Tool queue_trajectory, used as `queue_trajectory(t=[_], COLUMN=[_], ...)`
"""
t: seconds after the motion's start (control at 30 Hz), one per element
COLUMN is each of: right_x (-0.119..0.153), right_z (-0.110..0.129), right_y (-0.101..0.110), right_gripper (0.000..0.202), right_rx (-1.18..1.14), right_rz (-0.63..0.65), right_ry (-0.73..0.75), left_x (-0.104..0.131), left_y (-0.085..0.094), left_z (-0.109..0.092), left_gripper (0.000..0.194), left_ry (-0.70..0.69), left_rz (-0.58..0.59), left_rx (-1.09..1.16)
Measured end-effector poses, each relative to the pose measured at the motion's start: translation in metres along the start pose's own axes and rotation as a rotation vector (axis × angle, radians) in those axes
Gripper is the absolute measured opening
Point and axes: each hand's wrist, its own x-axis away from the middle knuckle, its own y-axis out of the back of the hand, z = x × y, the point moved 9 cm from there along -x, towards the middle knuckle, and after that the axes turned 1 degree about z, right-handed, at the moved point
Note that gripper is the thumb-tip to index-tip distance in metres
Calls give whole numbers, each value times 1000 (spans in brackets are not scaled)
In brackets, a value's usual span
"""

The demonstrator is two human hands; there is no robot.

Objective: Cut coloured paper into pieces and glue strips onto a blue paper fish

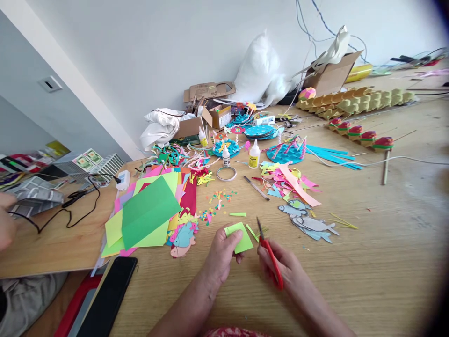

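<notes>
My left hand (221,250) pinches a small lime-green piece of paper (242,238), thumb on top and fingers beneath. In my right hand (282,267) is a pair of scissors (271,262) with red handles, the blades pointing away from me and a little apart from the paper. The blades look closed. Between them and the paper lies a thin green paper strip (251,232); another short strip (237,214) rests farther up on the table. To the right lie grey-blue paper fish (312,223), and to the left blue and pink paper fish (184,236).
Coloured paper sheets (150,213) are stacked at left, near a black phone-like slab (108,295). Glue bottles (254,155), a tape roll (226,173), a pen (256,188) and paper scraps (291,180) stand or lie ahead. Another person's hand (6,220) shows at far left.
</notes>
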Motion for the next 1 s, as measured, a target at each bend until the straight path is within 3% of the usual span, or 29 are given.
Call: queue_trajectory(t=[0.17,0.47,0.57,0.77,1.0], right_x=[-7,-12,-8,10,15], right_z=[24,39,44,38,33], right_y=[5,6,3,-11,-15], right_gripper=[29,33,28,26,29], right_rx=[-140,-174,-84,313,455], right_rz=[-53,-137,-98,49,48], right_ry=[71,120,130,140,144], left_x=[3,10,10,10,9], left_y=[-2,-3,1,12,2], left_z=[-8,-10,-19,-41,-40], left_gripper=[24,27,23,18,17], left_ry=[-54,-38,-75,-144,-117], left_rz=[11,49,19,-54,-12], left_rx=[-175,-319,-304,-104,30])
